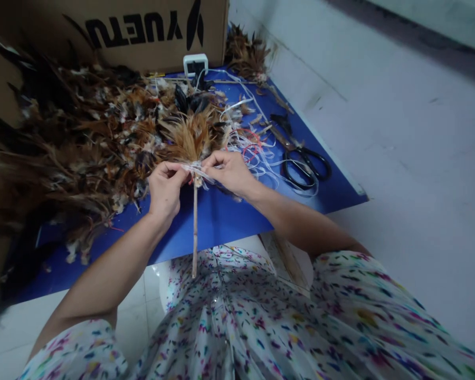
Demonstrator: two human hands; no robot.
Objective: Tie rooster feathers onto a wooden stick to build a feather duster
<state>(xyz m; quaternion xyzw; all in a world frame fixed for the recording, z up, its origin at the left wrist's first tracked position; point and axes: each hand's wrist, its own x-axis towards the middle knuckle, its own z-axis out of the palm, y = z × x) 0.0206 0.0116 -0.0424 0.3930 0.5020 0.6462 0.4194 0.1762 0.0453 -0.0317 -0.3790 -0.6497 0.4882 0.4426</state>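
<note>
A bunch of brown feathers [192,134] surrounds the upper end of a thin wooden stick [195,221], whose lower end juts past the table's front edge. White plastic string [198,170] crosses the base of the bunch. My left hand [167,187] is closed on the string at the left side, thumb against forefinger. On the right, my right hand [230,171] pinches the string too, close to the feathers. Both hands are just above the blue tabletop, with the stick between them. Whether the string is knotted is hidden by the fingers.
Loose brown and black feathers [87,137] heap across the left of the blue table [237,211]. Tangled white string [257,153] and black-handled scissors [301,163] lie to the right. Behind stand a cardboard box [150,37] and a small white-framed object [195,63]. A wall [380,116] borders the right.
</note>
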